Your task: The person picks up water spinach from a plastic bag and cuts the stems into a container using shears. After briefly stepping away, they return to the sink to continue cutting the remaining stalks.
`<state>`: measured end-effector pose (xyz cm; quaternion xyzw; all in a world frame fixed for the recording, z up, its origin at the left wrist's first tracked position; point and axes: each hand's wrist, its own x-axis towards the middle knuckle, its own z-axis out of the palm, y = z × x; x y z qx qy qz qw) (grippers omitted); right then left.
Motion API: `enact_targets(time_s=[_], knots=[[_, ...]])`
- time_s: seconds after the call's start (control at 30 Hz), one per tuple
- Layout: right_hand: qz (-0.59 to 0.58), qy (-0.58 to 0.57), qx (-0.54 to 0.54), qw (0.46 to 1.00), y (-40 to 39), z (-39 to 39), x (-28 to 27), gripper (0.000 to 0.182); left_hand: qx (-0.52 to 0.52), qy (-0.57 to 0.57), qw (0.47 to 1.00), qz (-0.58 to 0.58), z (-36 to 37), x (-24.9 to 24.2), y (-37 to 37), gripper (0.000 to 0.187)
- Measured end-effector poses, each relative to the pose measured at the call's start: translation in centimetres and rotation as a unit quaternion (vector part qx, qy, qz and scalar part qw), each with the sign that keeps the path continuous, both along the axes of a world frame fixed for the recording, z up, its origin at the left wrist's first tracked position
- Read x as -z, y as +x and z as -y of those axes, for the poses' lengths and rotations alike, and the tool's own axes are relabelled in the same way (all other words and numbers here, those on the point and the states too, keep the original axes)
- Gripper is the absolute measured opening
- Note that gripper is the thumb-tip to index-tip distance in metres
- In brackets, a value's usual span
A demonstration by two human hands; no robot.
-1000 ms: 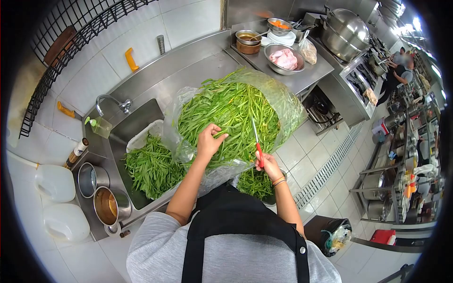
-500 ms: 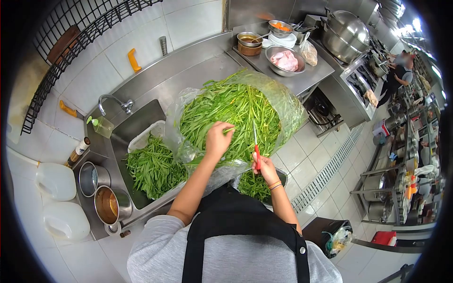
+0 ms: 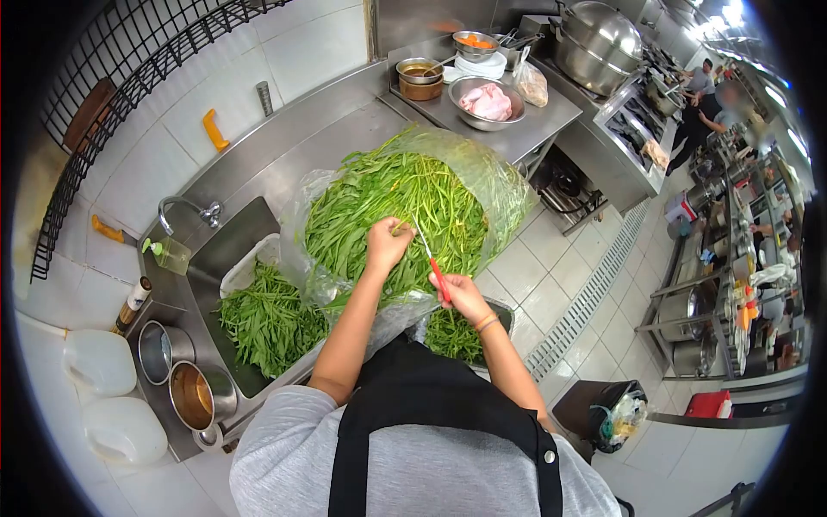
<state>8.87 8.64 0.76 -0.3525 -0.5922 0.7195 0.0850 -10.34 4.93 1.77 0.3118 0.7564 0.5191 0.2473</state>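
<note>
A large clear plastic bag [image 3: 508, 185] lies open around a heap of long green leafy stems [image 3: 362, 202]. Over the heap, my left hand [image 3: 388, 246] is closed on a green stem at its fingertips. My right hand [image 3: 463, 299] grips red-handled scissors [image 3: 439, 277], whose blades point up toward the stem and my left fingers. More leafy greens [image 3: 271, 323] fill the sink at the left, beside a white plastic basket [image 3: 250, 269]. Below my right hand, cut greens [image 3: 452, 334] sit in a container partly hidden by the apron.
A tap [image 3: 211, 214], soap bottle [image 3: 168, 256] and metal pots [image 3: 201, 395] surround the sink. Behind the bag stands a bowl of raw meat [image 3: 487, 103]. At the right are a stove [image 3: 633, 133], a bin [image 3: 603, 414] and shelving; people stand farther back.
The camera view has shifted. The scissors have tilted leftward, and their blades are now nearer my left hand. My hands have come closer together.
</note>
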Motion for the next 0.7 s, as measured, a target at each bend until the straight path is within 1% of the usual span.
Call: enact_targets(time_s=[0.03, 0.07, 0.1, 0.13, 0.2, 0.23, 0.3, 0.33, 0.37, 0.4, 0.43, 0.5, 0.53, 0.67, 0.7], knots=[[0.034, -0.011, 0.018, 0.999, -0.4, -0.3, 0.2, 0.044, -0.001, -0.003, 1.0, -0.002, 0.2, 1.0, -0.5, 0.017], [0.028, -0.018, 0.057, 0.998, -0.4, -0.3, 0.3, 0.046, -0.006, 0.03, 1.0, -0.003, 0.2, 2.7, -1.4, 0.017], [0.023, -0.022, 0.094, 0.995, -0.5, -0.4, 0.2, 0.048, -0.013, 0.067, 0.998, -0.004, 0.4, 2.4, -1.8, 0.016], [0.021, -0.02, 0.088, 0.996, -0.5, -0.5, 0.1, 0.048, -0.033, 0.069, 0.997, -0.018, 0.8, 2.1, -1.9, 0.018], [-0.012, -0.037, 0.081, 0.996, -0.1, -0.2, -0.1, 0.048, -0.041, 0.057, 0.997, -0.023, 1.6, 1.3, -2.2, 0.018], [-0.011, -0.038, 0.078, 0.996, -0.1, -0.2, -0.4, 0.048, -0.042, 0.044, 0.998, -0.026, 1.9, 1.1, -2.2, 0.018], [-0.009, -0.045, -0.015, 0.999, 0.0, -0.3, -1.1, 0.047, -0.043, 0.038, 0.998, -0.03, 2.2, 1.9, -2.6, 0.018], [0.001, -0.071, -0.044, 0.996, -0.1, -0.5, -1.4, 0.046, -0.048, 0.054, 0.997, -0.04, 2.4, 2.0, -2.6, 0.019], [0.001, -0.072, -0.048, 0.996, -0.2, -0.4, -1.4, 0.046, -0.054, 0.069, 0.995, -0.051, 2.5, 2.0, -2.6, 0.021], [-0.003, -0.104, -0.06, 0.993, -0.3, -0.4, -1.4, 0.048, -0.057, 0.061, 0.994, -0.075, 2.7, 1.4, -2.4, 0.019], [-0.006, -0.137, -0.071, 0.988, -0.5, -0.4, -1.4, 0.049, -0.06, 0.061, 0.993, -0.076, 2.9, 0.9, -2.2, 0.019], [-0.008, -0.141, -0.066, 0.988, -0.8, -0.4, -1.5, 0.05, -0.058, 0.04, 0.99, -0.12, 3.2, 0.5, -1.8, 0.019], [-0.01, -0.145, -0.059, 0.988, -1.0, -0.3, -1.6, 0.051, -0.055, 0.058, 0.99, -0.12, 3.1, 0.7, -1.8, 0.019], [-0.018, -0.17, -0.043, 0.984, -1.0, -0.4, -1.6, 0.052, -0.069, 0.061, 0.99, -0.109, 3.3, 0.3, -1.4, 0.017], [-0.018, -0.169, -0.044, 0.984, -0.8, -0.6, -1.6, 0.052, -0.072, 0.034, 0.992, -0.103, 3.3, -0.1, -1.4, 0.017]])
